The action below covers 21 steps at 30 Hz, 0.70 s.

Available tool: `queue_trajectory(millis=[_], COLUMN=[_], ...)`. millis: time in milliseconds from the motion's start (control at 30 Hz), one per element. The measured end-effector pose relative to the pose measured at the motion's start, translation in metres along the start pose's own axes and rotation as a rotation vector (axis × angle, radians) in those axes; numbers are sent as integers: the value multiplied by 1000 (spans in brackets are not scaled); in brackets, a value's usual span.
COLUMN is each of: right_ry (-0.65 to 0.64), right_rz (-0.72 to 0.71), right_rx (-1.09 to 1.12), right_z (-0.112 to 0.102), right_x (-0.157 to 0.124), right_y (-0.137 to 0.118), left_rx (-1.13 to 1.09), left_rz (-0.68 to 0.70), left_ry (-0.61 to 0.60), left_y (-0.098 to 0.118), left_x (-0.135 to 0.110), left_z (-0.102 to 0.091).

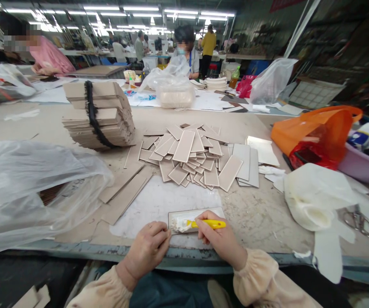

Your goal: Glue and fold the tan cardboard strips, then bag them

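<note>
Yellow brush (215, 223) gripped in R hand (215, 236); L hand (150, 244) at near-L corner of panel (193, 214), can't tell if pinching. Panel flat on white sheet (139, 209); prob. light, stiff, slick where coated, so hold edges.

Yellow brush handle (217, 223), white paste (178, 223), beige panels (184, 146), black strap (90, 105), orange bag (316, 128), lilac basin (358, 164)
</note>
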State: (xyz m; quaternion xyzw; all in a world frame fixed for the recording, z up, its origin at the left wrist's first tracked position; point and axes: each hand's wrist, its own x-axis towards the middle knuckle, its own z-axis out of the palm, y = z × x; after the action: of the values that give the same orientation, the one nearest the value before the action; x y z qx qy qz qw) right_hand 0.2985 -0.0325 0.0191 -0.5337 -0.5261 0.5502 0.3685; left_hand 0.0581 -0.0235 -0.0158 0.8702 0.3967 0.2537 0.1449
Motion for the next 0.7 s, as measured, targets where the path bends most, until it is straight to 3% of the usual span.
queue_trajectory(millis=[167,467,700], right_ry=[5,155,233], right_rz=[-24,-11,-24], right_rx=[-70,-218,-333], right_z=[-13,-66,-92], right_x=[-1,-16,-22], right_y=[-2,-9,-13], left_rx=[17,29,33], left_rz=[4,43,54], left_ry=[11,46,61], left_y=[3,4,2], left_x=[3,7,6], left_z=[-2,-4,-2])
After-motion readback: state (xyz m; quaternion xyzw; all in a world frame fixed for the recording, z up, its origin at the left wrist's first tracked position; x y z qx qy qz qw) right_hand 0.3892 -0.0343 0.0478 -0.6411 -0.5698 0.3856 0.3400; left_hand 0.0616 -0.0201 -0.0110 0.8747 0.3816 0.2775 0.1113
